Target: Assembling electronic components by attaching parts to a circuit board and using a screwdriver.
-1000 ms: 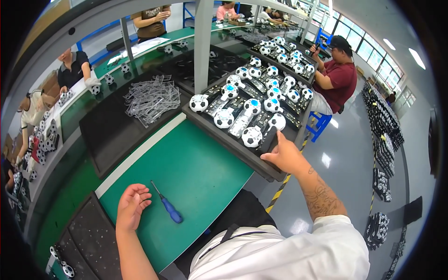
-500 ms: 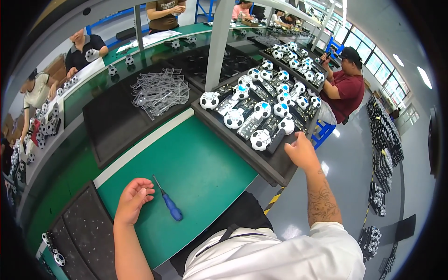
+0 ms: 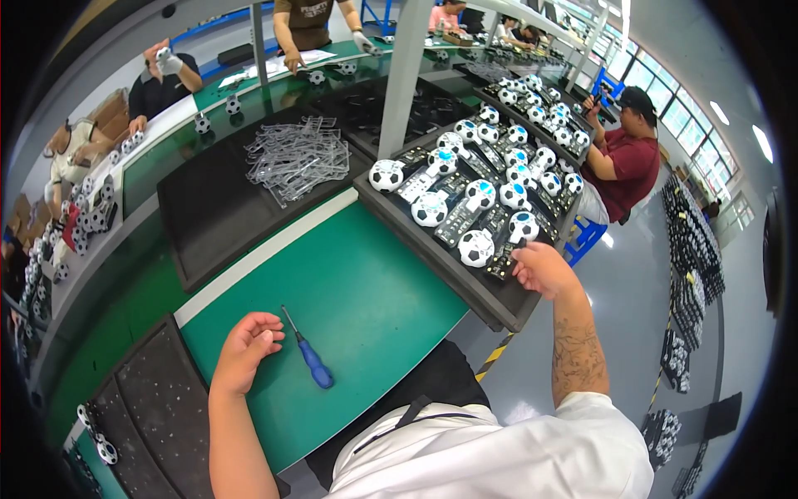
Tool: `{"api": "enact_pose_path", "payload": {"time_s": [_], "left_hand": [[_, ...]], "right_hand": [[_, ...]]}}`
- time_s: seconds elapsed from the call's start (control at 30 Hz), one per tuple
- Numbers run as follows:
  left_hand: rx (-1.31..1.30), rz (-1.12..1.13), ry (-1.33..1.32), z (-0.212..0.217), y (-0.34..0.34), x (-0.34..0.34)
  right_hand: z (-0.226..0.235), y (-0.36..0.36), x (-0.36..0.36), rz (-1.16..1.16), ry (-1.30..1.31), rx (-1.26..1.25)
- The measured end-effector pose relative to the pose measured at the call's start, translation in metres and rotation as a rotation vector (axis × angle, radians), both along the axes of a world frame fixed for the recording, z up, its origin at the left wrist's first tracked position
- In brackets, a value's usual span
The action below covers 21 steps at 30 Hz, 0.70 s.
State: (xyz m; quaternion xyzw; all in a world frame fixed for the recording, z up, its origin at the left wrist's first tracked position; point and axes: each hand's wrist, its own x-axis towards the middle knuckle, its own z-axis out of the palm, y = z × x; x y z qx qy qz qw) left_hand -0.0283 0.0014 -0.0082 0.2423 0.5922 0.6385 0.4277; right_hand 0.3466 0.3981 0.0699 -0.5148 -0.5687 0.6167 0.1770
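My right hand (image 3: 542, 269) is at the near right corner of a dark tray (image 3: 416, 243). Its fingers pinch the end of a football-shaped device (image 3: 477, 248), a black-and-white ball with a circuit-board strip. Similar football-shaped devices (image 3: 430, 208) crowd the tray, some with blue spots on their balls. Over the green tabletop (image 3: 378, 299) my left hand (image 3: 250, 345) hovers, fingers loosely curled, thumb apart, nothing seen in it. Just right of it lies a screwdriver (image 3: 312, 359) with a blue handle, its shaft pointing away from me.
Clear plastic frames (image 3: 301, 162) are heaped on a black tray (image 3: 199, 224) behind the tabletop. A grey post (image 3: 397, 91) rises beside the device tray. Another dark tray (image 3: 154, 416) is at lower left. Co-workers sit beyond the bench; one in dark red (image 3: 625, 162) is at right.
My right hand has closed on the end of the nearest device, whose board strip now shows where a dark surface showed before. My left hand stays near the screwdriver. The view has shifted slightly.
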Motion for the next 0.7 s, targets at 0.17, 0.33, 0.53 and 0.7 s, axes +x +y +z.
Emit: {"api": "enact_pose_path", "payload": {"time_s": [0.17, 0.33, 0.53, 0.7], "left_hand": [[-0.033, -0.013, 0.039, 0.003, 0.002, -0.002], [-0.029, -0.033, 0.060, 0.002, 0.006, 0.000], [-0.030, -0.003, 0.063, -0.007, -0.002, -0.001], [0.178, 0.177, 0.331, -0.019, 0.010, -0.005]], "right_hand": [[-0.013, 0.000, 0.016, -0.050, 0.197, -0.055], [-0.012, -0.014, 0.002, -0.197, 0.188, 0.107], [0.006, -0.025, -0.011, -0.009, -0.380, 0.459], [0.019, -0.071, -0.017, 0.039, -0.523, 1.186]]}}
